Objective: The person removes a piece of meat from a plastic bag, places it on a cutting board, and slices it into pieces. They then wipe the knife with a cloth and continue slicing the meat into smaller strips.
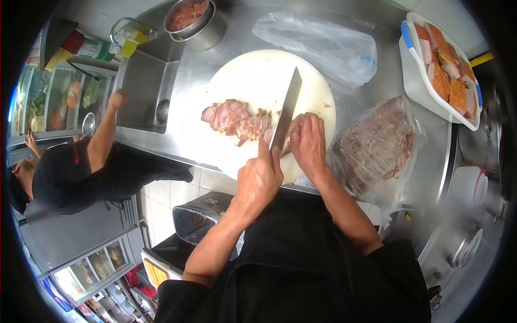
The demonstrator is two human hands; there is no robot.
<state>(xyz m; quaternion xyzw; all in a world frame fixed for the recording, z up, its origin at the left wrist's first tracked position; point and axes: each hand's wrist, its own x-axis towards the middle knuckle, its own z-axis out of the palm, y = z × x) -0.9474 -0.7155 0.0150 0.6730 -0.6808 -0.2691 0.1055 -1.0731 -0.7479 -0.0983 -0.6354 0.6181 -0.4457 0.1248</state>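
Observation:
A large cleaver-like knife (pixel 287 106) stands across a round white cutting board (pixel 242 70), its blade pointing away from me. My left hand (pixel 260 173) is closed around its handle, with the index finger along the blade. My right hand (pixel 308 141), fingers curled, holds down a piece of cooked meat (pixel 286 148) just right of the blade; the hand hides most of that piece. Left of the blade lies a row of sliced pinkish meat (pixel 232 119), with small scraps around it.
Right of the board lies a large plastic-wrapped piece of meat (pixel 376 144). A clear plastic bag (pixel 318 46) is behind it. A white tub (pixel 414 89) holds several browned slabs. Metal pots (pixel 207 36) stand back left, beside a sink (pixel 141 86). A co-worker (pixel 70 172) is at left.

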